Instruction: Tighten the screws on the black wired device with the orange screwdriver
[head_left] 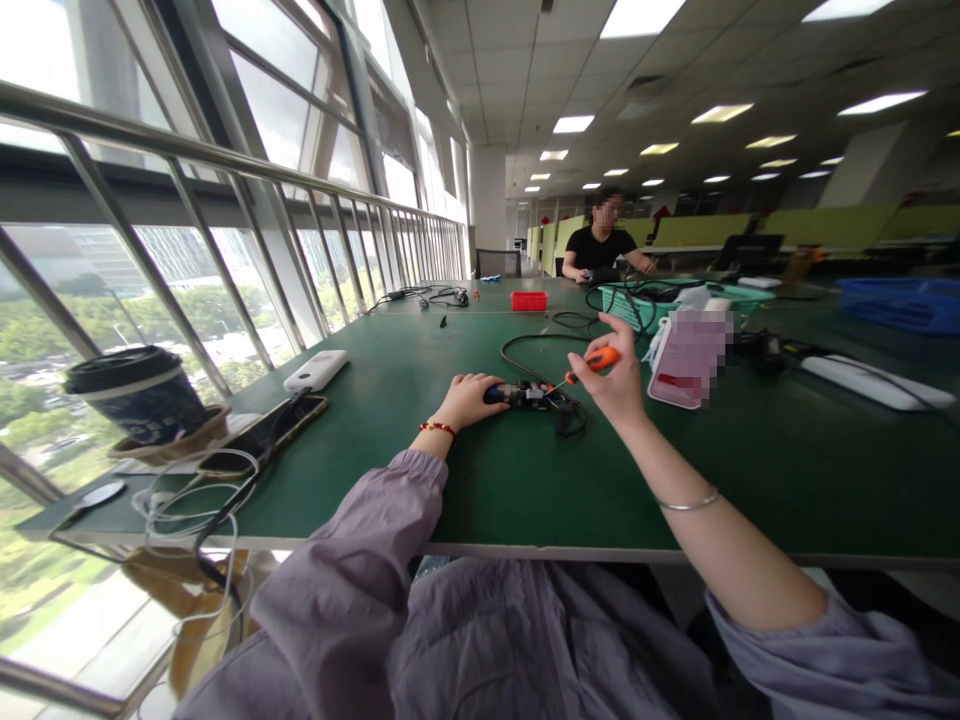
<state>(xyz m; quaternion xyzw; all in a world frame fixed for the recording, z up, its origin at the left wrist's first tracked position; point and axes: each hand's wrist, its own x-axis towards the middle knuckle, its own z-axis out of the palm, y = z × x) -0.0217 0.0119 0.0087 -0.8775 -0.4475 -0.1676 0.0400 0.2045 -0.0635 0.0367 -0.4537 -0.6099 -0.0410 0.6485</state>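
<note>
My left hand (pixel 469 400) is wrapped round the end of a dark cylindrical device (pixel 517 395) lying on the green table. Exposed parts and thin wires show at the device's right end. My right hand (pixel 613 380) grips a screwdriver (pixel 602 359) with an orange and black handle, one finger raised. Its thin shaft slants down to the left, and the tip is at the wires of the device. A black cable (pixel 517 342) curves behind the device, and a small black part (pixel 570 420) lies below its right end.
A paper cup (pixel 146 395), a phone (pixel 259 440) and a white box (pixel 316 371) are at the left. Behind are a red tray (pixel 529 301), a teal basket (pixel 634 312) and a seated person (pixel 600 243). A pink phone (pixel 686 360) stands at the right.
</note>
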